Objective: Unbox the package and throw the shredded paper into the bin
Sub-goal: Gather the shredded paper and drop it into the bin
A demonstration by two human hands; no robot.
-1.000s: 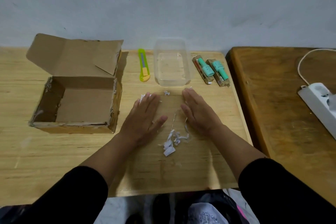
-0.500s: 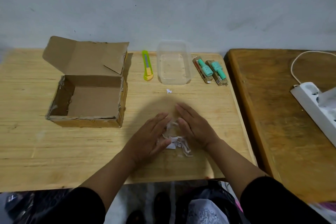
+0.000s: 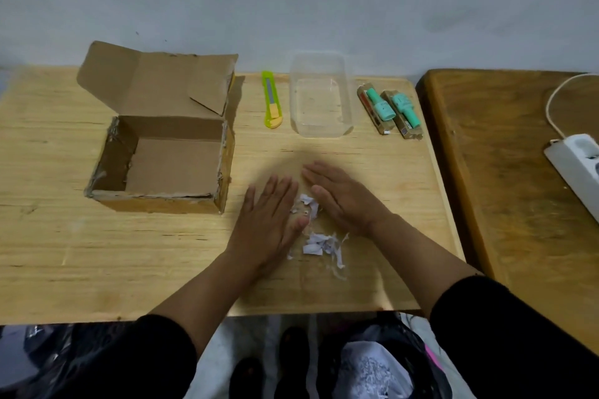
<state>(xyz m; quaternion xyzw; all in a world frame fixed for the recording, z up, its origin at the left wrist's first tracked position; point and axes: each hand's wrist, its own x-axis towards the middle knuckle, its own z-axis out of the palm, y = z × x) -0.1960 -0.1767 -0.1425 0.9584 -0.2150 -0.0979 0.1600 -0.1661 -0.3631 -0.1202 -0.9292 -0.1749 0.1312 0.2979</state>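
Observation:
An open cardboard box (image 3: 162, 152) stands on the left of the light wooden table (image 3: 81, 253), lid up, nothing visible inside. Small white shreds of paper (image 3: 319, 243) lie near the table's front edge. My left hand (image 3: 269, 220) and my right hand (image 3: 343, 201) rest flat on the table on either side of the shreds, fingers together, palms down, with a few scraps between them. Below the table edge a black bag (image 3: 376, 363) holds white shredded paper.
A green and yellow utility knife (image 3: 271, 99), a clear plastic container (image 3: 321, 95) and two mint-green items in brown packs (image 3: 390, 110) lie along the back. A darker wooden table (image 3: 518, 188) at the right carries a white power strip (image 3: 577, 165).
Both hands have slid toward me from near the container and drawn closer together, sweeping the scattered shreds into a tighter pile near the front edge. My head's view shifted slightly.

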